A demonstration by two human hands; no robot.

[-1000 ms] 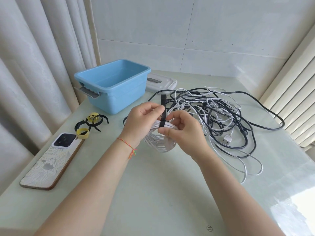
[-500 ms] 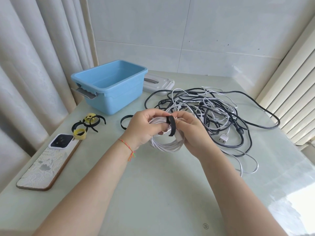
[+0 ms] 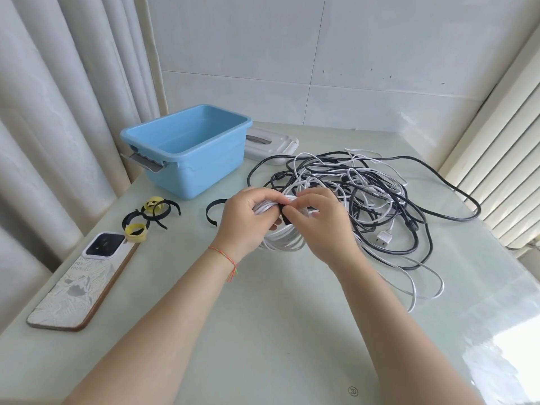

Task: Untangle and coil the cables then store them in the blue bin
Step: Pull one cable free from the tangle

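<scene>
A coiled white cable (image 3: 285, 240) hangs between my hands above the table's middle. My left hand (image 3: 244, 219) grips the top of the coil. My right hand (image 3: 320, 222) pinches a black strap (image 3: 285, 216) wrapped round the coil's top. Behind and to the right lies a tangle of black and white cables (image 3: 365, 194) with a white plug (image 3: 383, 238). The blue bin (image 3: 187, 147) stands at the back left, with nothing visible inside it.
Loose black and yellow straps (image 3: 149, 213) and one open black strap (image 3: 211, 210) lie left of my hands. A phone (image 3: 83, 277) rests near the left edge. A white lid (image 3: 270, 143) sits behind the bin. Curtains hang left, blinds right.
The black strap stood upright above the coil a second ago; it now lies folded round the coil's top under my fingers. Both hands stayed at the coil.
</scene>
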